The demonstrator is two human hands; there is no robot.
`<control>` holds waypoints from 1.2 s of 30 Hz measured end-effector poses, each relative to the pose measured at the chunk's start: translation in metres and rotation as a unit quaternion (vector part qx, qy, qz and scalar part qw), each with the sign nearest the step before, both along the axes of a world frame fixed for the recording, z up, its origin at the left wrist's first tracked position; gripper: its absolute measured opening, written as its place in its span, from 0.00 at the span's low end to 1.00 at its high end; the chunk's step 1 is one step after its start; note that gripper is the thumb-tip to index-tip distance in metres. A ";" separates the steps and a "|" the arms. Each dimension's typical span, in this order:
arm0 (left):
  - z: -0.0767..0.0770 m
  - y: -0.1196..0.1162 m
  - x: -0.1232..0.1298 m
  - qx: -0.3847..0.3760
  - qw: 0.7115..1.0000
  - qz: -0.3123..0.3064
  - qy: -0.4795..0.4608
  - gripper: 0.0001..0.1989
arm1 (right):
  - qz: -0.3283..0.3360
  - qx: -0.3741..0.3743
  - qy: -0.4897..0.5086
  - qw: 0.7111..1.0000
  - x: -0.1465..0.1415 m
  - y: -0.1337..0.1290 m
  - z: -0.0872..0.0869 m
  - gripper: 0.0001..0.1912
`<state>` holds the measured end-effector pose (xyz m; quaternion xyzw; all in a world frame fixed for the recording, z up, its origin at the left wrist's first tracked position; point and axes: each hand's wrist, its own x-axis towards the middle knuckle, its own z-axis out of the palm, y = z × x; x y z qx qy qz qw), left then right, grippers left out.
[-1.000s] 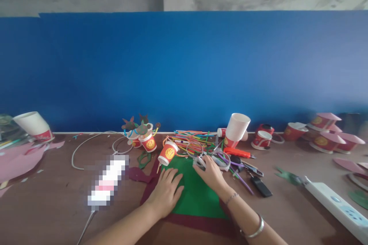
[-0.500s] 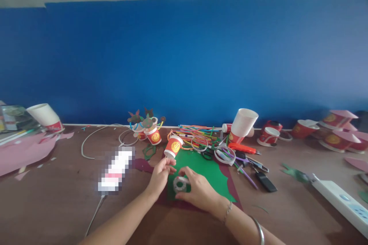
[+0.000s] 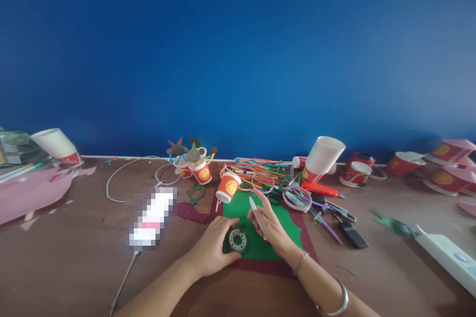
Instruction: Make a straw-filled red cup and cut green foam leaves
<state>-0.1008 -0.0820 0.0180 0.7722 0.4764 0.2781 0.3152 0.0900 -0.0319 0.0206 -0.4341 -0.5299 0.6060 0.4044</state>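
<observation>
My left hand [image 3: 212,247] curves its thumb and fingers around a white ring-shaped roll of tape [image 3: 238,240] with small holes round its face. The roll lies over the green paper [image 3: 284,240]. In my right hand [image 3: 270,229] a slim white marker [image 3: 255,209] is gripped, its tip pointing up and away from me. A red paper cup [image 3: 228,186] with a yellow emblem stands tilted just beyond my hands, with orange strips attached and a thin stick below it. Dark red paper [image 3: 307,237] shows under the green sheet.
Behind are decorated cups [image 3: 202,173], colourful pipe cleaners [image 3: 256,164] and stacked white cups [image 3: 323,156]. An orange cutter [image 3: 322,189] and black key fob [image 3: 353,234] lie right, near a white power strip [image 3: 448,260]. A glowing phone [image 3: 153,218] with its cable lies left.
The roll of tape has passed from my right hand to my left and now faces up. My right hand now holds the white marker. My left hand has left the cup and moved nearer.
</observation>
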 end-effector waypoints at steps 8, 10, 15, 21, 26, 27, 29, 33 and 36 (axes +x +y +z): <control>0.009 -0.004 -0.006 0.026 0.999 -0.019 0.013 0.32 | 0.008 -0.026 0.031 0.999 0.005 0.004 -0.010 0.12; 0.011 -0.004 -0.009 0.029 0.999 -0.028 0.018 0.31 | 0.017 -0.025 0.033 0.999 0.006 0.004 -0.009 0.11; 0.011 -0.003 -0.012 0.026 0.999 -0.034 0.021 0.32 | 0.028 -0.015 0.032 0.999 0.005 0.003 -0.008 0.11; 0.010 -0.003 -0.010 0.016 0.999 -0.025 0.028 0.32 | 0.028 -0.008 0.024 0.999 0.005 0.003 -0.009 0.11; 0.012 -0.003 -0.013 0.008 0.999 -0.037 0.025 0.32 | 0.037 -0.002 0.013 0.999 0.005 0.003 -0.009 0.11; 0.012 -0.003 -0.014 0.007 0.999 -0.037 0.024 0.32 | 0.038 -0.001 0.010 0.999 0.005 0.003 -0.009 0.11; 0.011 -0.003 -0.014 0.006 0.999 -0.033 0.021 0.32 | 0.039 0.000 0.006 0.999 0.005 0.003 -0.009 0.11; 0.007 -0.003 -0.012 0.001 1.000 -0.028 0.011 0.32 | 0.039 0.002 0.006 0.999 0.005 0.003 -0.009 0.11; 0.005 -0.002 -0.012 -0.003 1.000 -0.024 0.008 0.32 | 0.041 0.004 0.011 0.999 0.005 0.003 -0.009 0.11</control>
